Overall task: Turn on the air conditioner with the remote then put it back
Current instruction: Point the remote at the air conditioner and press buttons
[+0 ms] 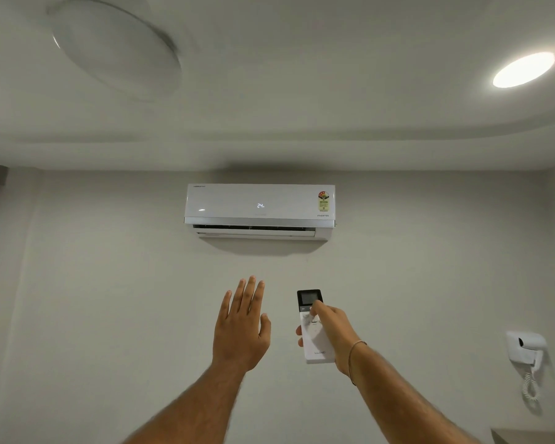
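The right hand [329, 328] grips a white remote [314, 326], raised and aimed up toward the air conditioner [259, 210] on the wall. The fingers wrap around the remote's back from the right, with fingertips showing at its left edge, and the thumb [316, 307] lies on the buttons just under the dark screen at its top end. Grey lettering near the remote's lower end seems to read "LLOYD", though it is small and faint. A thin bracelet [354, 354] circles the right wrist.

The left hand [242, 328] is open and holds nothing. Its back faces the camera, the fingers are straight and close together and point upward, and the thumb stands off to the right. It is raised beside the remote, a little apart from it.

The air conditioner hangs high on the wall [109, 299], just below the ceiling [302, 91]. Its white front panel shows a lit "24" in the middle. The word "INVERTER" is printed at the lower right of the panel, and a round-topped red and yellow rating sticker [323, 201] sits above that word; its print is too small to read. A small brand name at the panel's upper left is also unreadable. The louvre along the bottom stands open.

A large round unlit lamp [116, 48] sits on the ceiling at upper left, and a small round light [523, 69] glows at upper right. A white wall phone [527, 350] with a coiled cord hangs at lower right.
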Motion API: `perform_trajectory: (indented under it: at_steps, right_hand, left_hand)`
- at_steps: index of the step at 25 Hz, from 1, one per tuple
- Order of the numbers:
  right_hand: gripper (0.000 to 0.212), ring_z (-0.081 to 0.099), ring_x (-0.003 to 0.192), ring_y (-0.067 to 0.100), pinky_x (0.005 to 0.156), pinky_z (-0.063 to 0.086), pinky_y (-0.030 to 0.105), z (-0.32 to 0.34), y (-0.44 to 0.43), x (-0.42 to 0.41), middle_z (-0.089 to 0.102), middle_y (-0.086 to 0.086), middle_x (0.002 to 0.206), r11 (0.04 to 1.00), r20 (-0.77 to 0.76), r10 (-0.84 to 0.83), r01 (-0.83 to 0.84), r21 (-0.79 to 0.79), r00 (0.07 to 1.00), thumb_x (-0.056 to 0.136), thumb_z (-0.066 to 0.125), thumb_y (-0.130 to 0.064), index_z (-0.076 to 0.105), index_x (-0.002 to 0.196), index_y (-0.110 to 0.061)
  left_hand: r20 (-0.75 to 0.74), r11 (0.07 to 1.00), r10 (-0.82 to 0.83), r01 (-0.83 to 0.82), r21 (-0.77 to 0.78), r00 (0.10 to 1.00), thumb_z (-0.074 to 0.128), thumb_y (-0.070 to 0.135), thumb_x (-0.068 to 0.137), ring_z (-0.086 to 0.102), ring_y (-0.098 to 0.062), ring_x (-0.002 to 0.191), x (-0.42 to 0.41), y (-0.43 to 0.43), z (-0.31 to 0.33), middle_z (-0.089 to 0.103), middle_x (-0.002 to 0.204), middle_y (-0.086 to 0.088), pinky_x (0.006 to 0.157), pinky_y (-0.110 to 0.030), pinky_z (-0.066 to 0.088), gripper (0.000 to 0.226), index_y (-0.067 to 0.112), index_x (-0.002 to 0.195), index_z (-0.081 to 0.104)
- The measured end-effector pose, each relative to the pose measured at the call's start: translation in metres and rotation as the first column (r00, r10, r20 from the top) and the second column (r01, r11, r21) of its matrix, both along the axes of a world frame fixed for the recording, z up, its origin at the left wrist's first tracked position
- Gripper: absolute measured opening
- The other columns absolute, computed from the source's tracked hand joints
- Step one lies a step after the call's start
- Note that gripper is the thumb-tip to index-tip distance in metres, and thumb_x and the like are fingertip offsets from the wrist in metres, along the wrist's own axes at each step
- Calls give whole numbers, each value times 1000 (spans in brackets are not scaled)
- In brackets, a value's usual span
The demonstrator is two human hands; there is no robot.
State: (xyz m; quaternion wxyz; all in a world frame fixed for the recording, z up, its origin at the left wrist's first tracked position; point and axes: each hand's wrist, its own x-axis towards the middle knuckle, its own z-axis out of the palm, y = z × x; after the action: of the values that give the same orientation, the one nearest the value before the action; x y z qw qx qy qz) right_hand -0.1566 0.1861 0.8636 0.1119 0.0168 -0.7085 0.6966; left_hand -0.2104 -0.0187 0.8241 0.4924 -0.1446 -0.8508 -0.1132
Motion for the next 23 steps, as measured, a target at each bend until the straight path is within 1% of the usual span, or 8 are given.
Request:
perform_trajectory:
  at_steps: [3,6,11,17,19,21,23]
  right_hand:
    - [26,76,53,28,47,60,30,-1,0,0,82,14,74,1000,-17,4,-4,-22,1000,88,56,-23,60,112,-14]
    - [24,76,52,27,47,59,30,-2,1,-1,81,12,70,1000,-20,-6,6,-26,1000,91,56,-23,58,113,-14]
    - [18,74,54,27,48,57,27,-5,1,-2,81,11,70,999,-46,-5,3,-42,999,100,54,-20,60,114,-10]
    - [16,75,60,24,54,61,30,-10,0,-3,82,8,75,996,-88,3,-11,-92,996,108,54,-25,64,117,-17]
    - [15,74,59,26,55,63,35,-10,-1,-4,81,12,76,991,-92,18,-30,-130,996,108,54,-22,63,117,-14]
    - [15,75,59,30,55,64,38,-10,-2,-4,77,19,82,987,-95,37,-52,-152,995,108,52,-18,62,115,-10]
    - [13,75,59,33,53,64,39,-10,-3,-4,75,23,86,985,-81,60,-72,-154,995,107,51,-15,60,114,-9]
  left_hand:
    - [0,1000,-1,1,-2,1000,33,36,102,1,-19,164,-2,0,-1,7,178,1,133,-47,8,70,23,168,13]
    - [-1,1000,-11,11,2,1000,35,36,102,3,-20,164,-3,0,-2,6,177,1,133,-48,9,71,22,168,14]
    - [3,1000,4,-4,-9,1000,35,37,102,0,-19,164,-6,1,-1,7,178,0,133,-47,8,71,23,168,12]
    - [-16,1000,-9,9,-2,1000,40,35,103,4,-21,164,-9,1,5,11,177,-1,133,-48,10,71,22,167,16]
    - [-8,1000,-2,2,-3,1000,35,38,103,1,-20,164,-10,2,4,5,177,1,133,-47,6,71,24,168,12]
    - [-10,1000,-2,2,-5,1000,31,39,102,-1,-18,164,-11,4,2,1,177,3,133,-45,4,71,25,168,10]
    - [-29,1000,-13,13,-6,999,33,37,102,1,-17,164,-11,4,2,4,177,3,133,-45,5,70,25,168,12]
